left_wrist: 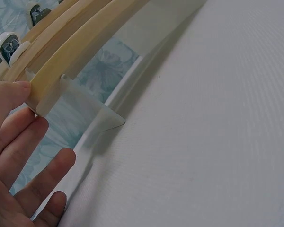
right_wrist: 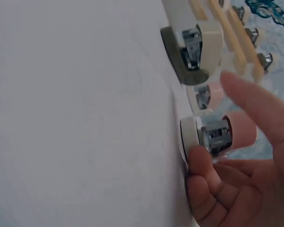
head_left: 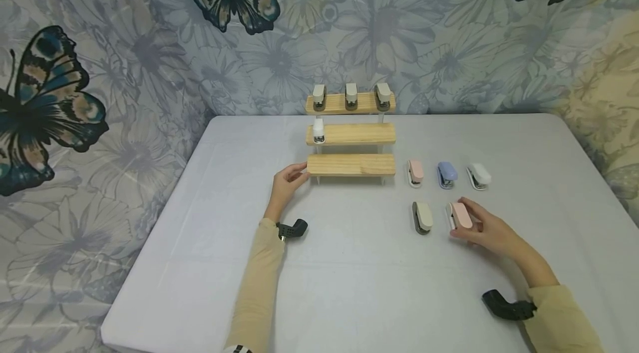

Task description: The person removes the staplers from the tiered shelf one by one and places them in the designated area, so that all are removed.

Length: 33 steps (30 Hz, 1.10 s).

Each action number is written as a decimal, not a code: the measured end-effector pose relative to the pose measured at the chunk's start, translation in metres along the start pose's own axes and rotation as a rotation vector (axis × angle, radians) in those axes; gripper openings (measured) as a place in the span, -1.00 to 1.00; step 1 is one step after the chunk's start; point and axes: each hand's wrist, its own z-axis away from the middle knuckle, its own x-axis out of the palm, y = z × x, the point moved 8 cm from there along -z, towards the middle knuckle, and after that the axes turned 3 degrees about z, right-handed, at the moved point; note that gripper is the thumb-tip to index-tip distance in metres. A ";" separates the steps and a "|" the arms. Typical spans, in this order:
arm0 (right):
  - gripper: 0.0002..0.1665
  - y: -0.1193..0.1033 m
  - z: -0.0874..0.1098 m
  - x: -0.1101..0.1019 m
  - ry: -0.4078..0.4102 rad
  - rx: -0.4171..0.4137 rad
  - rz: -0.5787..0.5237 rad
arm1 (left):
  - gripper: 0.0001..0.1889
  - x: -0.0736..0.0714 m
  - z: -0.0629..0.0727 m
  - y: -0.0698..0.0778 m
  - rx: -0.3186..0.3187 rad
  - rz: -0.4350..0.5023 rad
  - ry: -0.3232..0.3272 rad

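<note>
My left hand (head_left: 287, 182) pinches the left end of the lowest board of a three-tier wooden display rack (head_left: 351, 165). In the left wrist view its thumb lies on the board, two fingertips sit at the end and underside, and the other fingers are spread. My right hand (head_left: 491, 233) is around a pink mini stapler (head_left: 461, 216) on the table. In the right wrist view, fingertips (right_wrist: 199, 161) touch the stapler's white base, while the thumb stretches out apart from it. A cream stapler with a dark base (head_left: 423, 216) stands just left of this hand.
Behind stand a second pink stapler (head_left: 415, 172), a blue stapler (head_left: 446, 174) and a white stapler (head_left: 480, 175). Three pale staplers line the rack's top board (head_left: 363, 102); one white stapler (head_left: 318, 130) is at the middle board's left end. Butterfly-patterned cloth hangs behind the white table (head_left: 359, 297).
</note>
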 end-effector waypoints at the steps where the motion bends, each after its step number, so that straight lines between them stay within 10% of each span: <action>1: 0.06 -0.001 -0.001 -0.001 -0.007 -0.007 0.005 | -0.70 0.000 -0.001 -0.003 0.002 -0.002 0.001; 13: -0.05 -0.033 0.004 -0.055 0.281 -0.165 -0.045 | -0.69 0.004 0.002 0.026 -0.041 0.014 -0.039; 33: -0.25 -0.149 -0.063 -0.053 0.251 -0.436 -0.415 | -0.70 0.003 0.007 0.022 -0.033 0.001 -0.034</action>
